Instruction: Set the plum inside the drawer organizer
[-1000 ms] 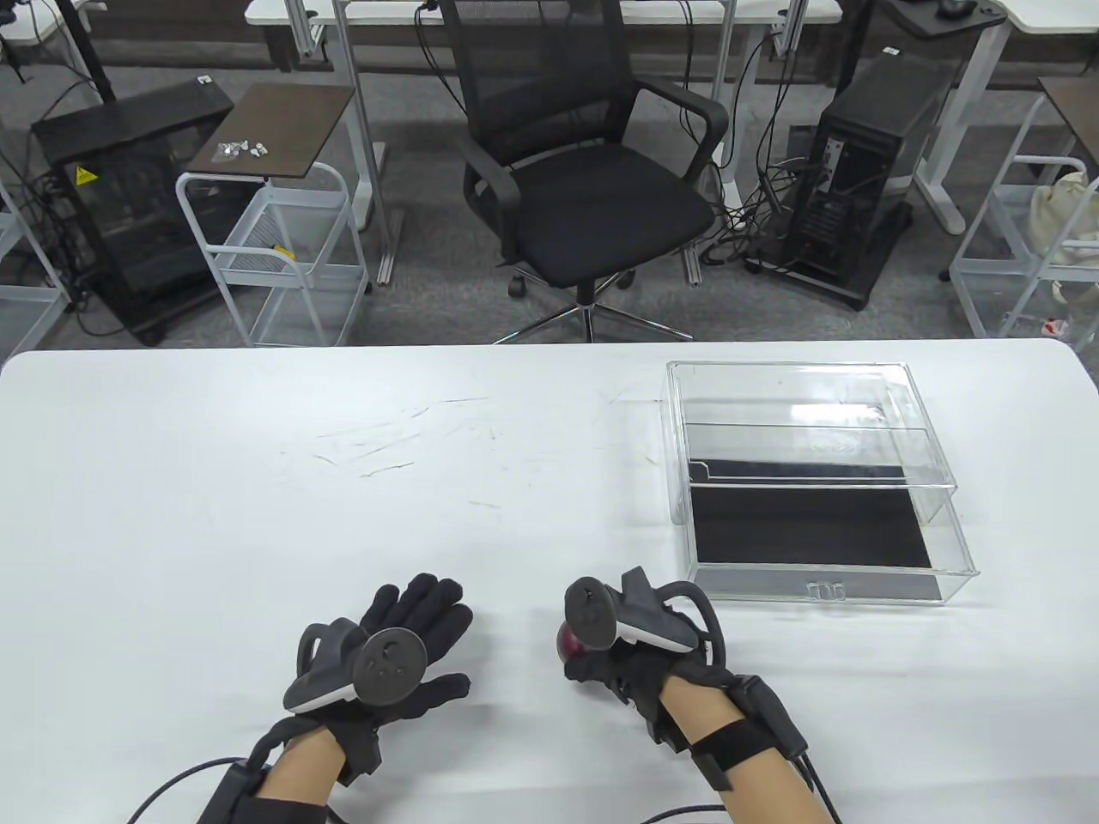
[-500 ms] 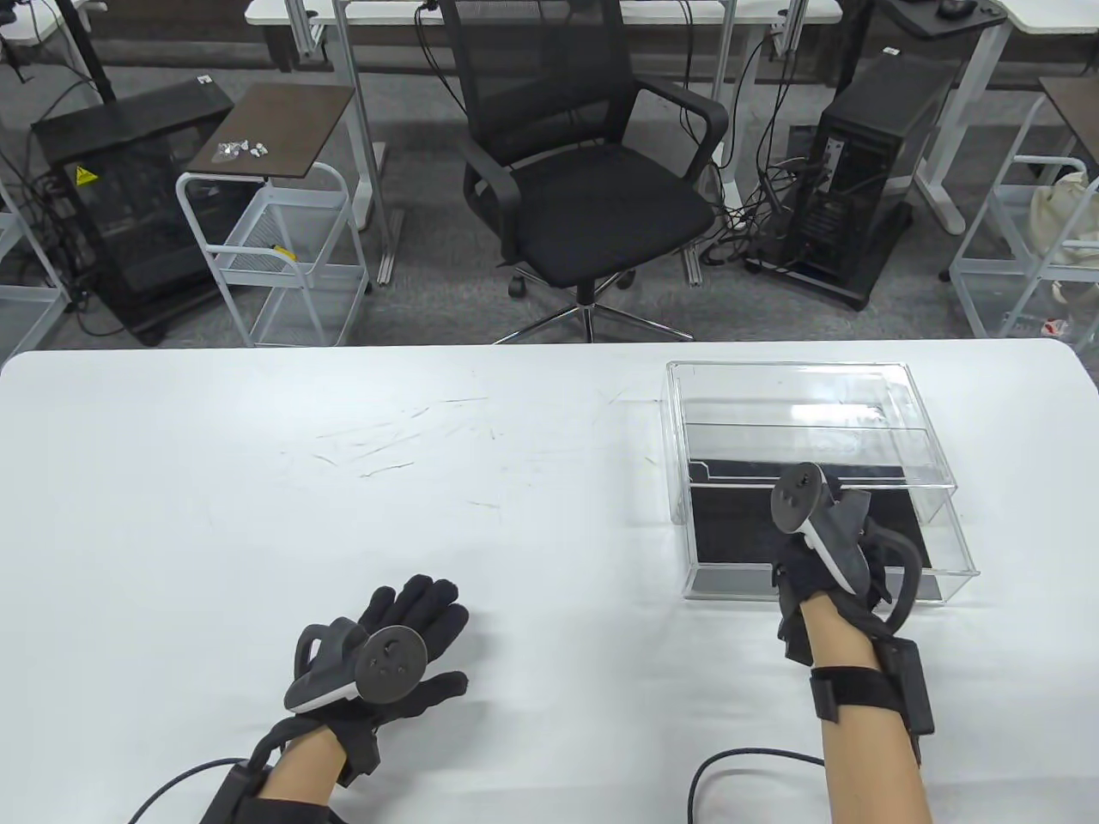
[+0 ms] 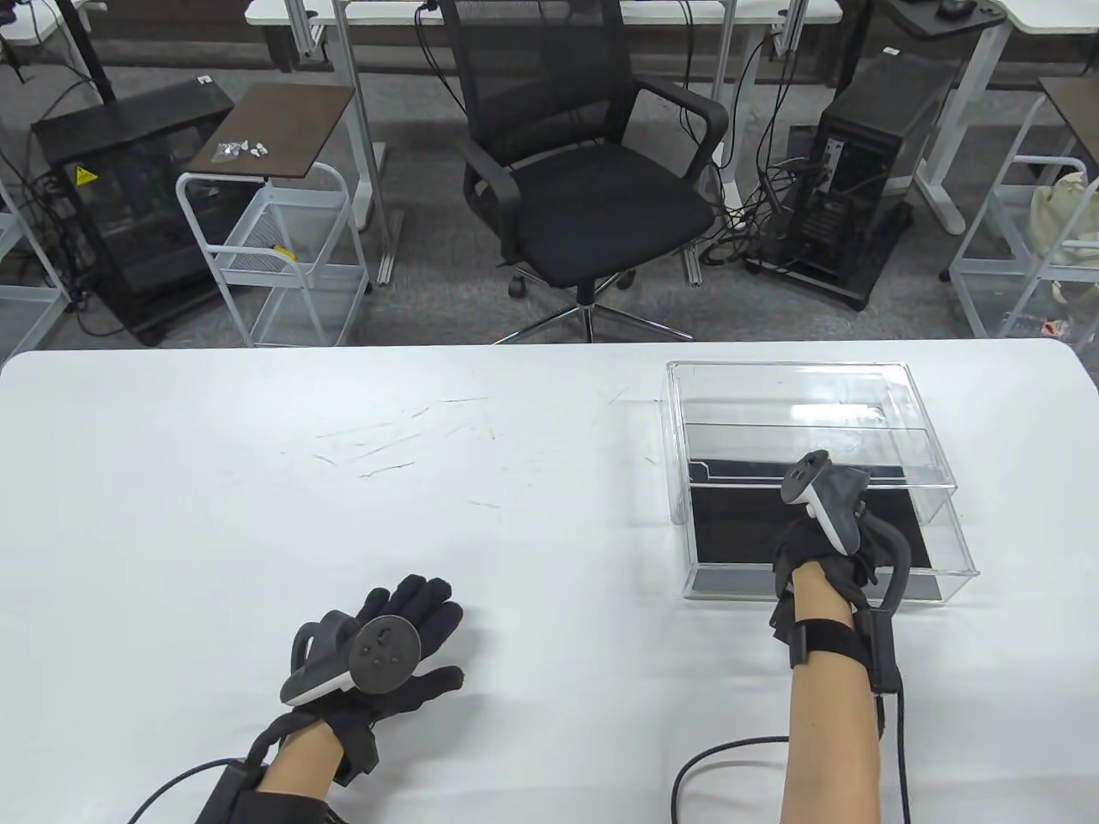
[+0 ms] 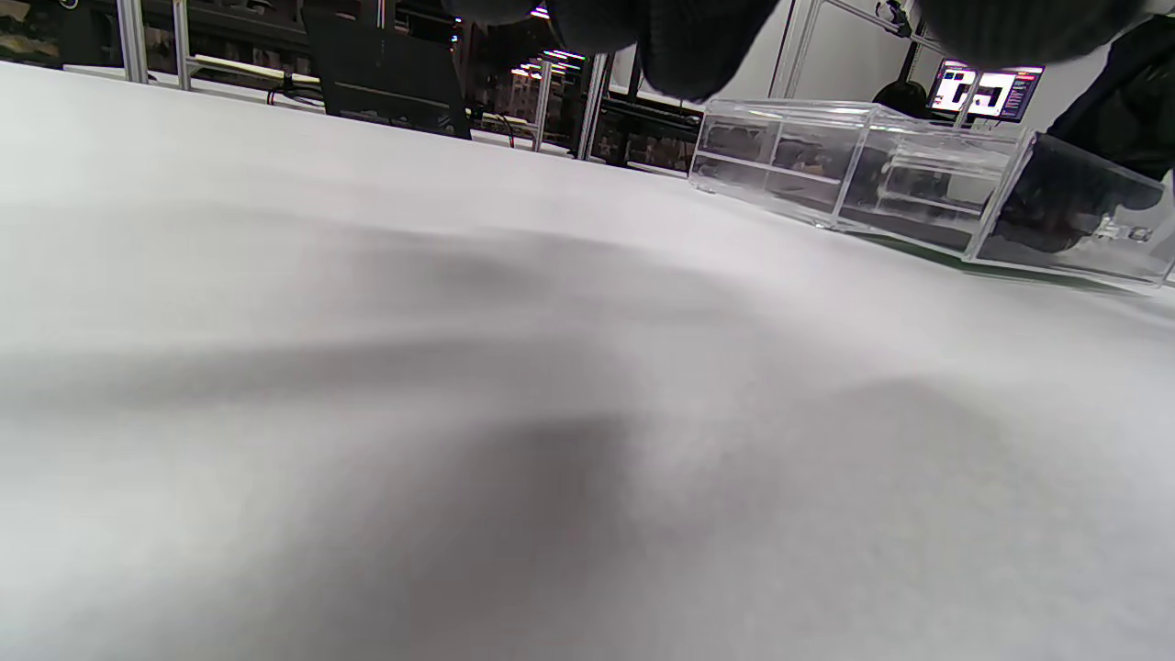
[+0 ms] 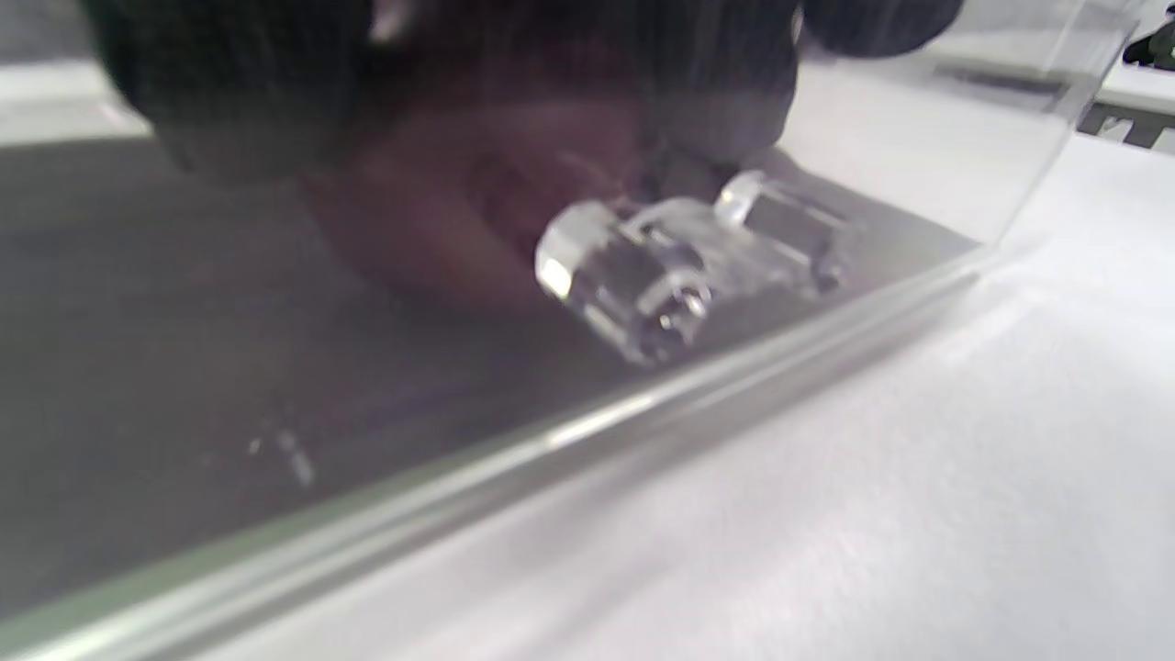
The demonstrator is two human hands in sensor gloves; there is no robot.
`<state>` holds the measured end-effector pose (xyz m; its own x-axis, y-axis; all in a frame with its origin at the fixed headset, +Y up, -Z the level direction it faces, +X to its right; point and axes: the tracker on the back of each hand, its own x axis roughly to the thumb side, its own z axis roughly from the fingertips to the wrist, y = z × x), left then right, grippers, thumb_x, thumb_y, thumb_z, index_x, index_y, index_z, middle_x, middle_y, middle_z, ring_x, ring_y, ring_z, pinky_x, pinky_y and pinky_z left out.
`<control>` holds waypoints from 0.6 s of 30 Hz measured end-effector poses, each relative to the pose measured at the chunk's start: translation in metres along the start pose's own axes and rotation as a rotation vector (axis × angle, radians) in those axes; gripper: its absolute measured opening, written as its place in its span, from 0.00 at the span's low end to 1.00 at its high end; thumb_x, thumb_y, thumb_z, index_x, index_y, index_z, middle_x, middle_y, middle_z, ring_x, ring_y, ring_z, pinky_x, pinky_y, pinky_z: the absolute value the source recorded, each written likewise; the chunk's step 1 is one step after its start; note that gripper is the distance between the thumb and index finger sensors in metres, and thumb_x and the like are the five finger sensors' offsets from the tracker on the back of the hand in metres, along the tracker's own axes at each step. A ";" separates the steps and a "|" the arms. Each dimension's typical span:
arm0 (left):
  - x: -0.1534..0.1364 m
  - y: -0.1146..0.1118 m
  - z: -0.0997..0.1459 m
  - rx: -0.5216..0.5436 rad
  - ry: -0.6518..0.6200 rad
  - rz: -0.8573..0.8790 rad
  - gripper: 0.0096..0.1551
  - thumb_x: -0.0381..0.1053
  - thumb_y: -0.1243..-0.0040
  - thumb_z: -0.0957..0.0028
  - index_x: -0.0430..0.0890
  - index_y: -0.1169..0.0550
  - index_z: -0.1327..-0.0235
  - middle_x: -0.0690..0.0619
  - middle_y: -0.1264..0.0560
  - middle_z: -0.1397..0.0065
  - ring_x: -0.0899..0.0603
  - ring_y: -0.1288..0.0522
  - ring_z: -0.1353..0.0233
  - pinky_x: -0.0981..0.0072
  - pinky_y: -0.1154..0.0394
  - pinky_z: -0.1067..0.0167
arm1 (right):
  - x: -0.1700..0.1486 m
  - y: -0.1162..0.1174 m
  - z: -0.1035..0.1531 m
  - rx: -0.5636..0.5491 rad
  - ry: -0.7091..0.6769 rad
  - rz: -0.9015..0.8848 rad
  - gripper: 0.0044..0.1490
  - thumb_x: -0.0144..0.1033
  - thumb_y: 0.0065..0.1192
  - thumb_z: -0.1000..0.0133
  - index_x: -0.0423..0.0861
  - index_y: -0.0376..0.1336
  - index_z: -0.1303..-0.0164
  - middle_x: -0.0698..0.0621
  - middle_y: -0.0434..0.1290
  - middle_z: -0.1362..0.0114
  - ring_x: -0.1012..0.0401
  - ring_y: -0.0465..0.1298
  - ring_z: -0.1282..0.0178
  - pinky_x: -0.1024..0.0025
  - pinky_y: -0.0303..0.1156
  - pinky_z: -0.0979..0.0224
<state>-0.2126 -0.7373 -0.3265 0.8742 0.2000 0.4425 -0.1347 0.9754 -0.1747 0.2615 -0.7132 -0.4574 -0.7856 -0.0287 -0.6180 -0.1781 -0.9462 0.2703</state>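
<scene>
Our right-hand fingers (image 5: 707,83) sit low inside the pulled-out tray of the clear drawer organizer (image 3: 940,493), curled round a dark reddish shape we take for the plum (image 5: 477,220). That's seen in the right wrist view thru the tray's front wall, blurred, w/ the clear handle (image 5: 679,266) in front of it. So the right hand (image 3: 824,558) appears to be gripping the plum, but we can't tell for sure whether the grip is firm or loosening. In the table view the plum is hidden under hand and tracker.

Left hand (image 3: 391,648) lies flat on the table (image 3: 258,481), fingers spread, holding nothing, well apart from the organizer. Its wrist view shows only the table top and the organizer off to the right.

Key relation: plum is right under/within the right fingers, above the black liner (image 3: 730,524) near the tray's front wall. Whether it touches the liner — can't say. Right hand is the one on the job; left is far off.

Orientation: plum looks roundish, no clear long axis, and no stem end visible, so which way it points can't be read.

Our read: we're at the placing step, nearly done. Next move prob. needs only a gentle release low over the liner, since a round fruit may roll.
</scene>
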 end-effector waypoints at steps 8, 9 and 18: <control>-0.001 -0.001 0.000 0.003 0.005 -0.004 0.46 0.71 0.45 0.55 0.52 0.33 0.22 0.53 0.44 0.10 0.41 0.47 0.12 0.41 0.52 0.18 | -0.003 -0.003 0.004 -0.014 -0.039 -0.027 0.58 0.55 0.66 0.54 0.41 0.46 0.22 0.39 0.62 0.20 0.41 0.65 0.24 0.41 0.57 0.25; -0.001 -0.001 0.000 0.004 0.006 -0.005 0.46 0.71 0.45 0.55 0.52 0.33 0.22 0.54 0.44 0.10 0.41 0.47 0.12 0.41 0.52 0.18 | -0.005 -0.005 0.006 -0.012 -0.048 -0.038 0.58 0.55 0.66 0.54 0.41 0.45 0.22 0.39 0.61 0.19 0.41 0.65 0.24 0.41 0.57 0.25; -0.001 -0.001 0.001 0.019 0.004 -0.016 0.46 0.71 0.45 0.55 0.52 0.33 0.23 0.53 0.44 0.10 0.41 0.47 0.12 0.41 0.51 0.18 | -0.055 -0.052 0.062 -0.360 -0.090 -0.116 0.53 0.57 0.65 0.55 0.38 0.55 0.27 0.40 0.71 0.29 0.43 0.74 0.35 0.44 0.68 0.33</control>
<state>-0.2136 -0.7385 -0.3255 0.8781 0.1843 0.4416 -0.1299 0.9800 -0.1509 0.2772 -0.6419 -0.3917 -0.8242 0.0986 -0.5577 -0.0622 -0.9945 -0.0840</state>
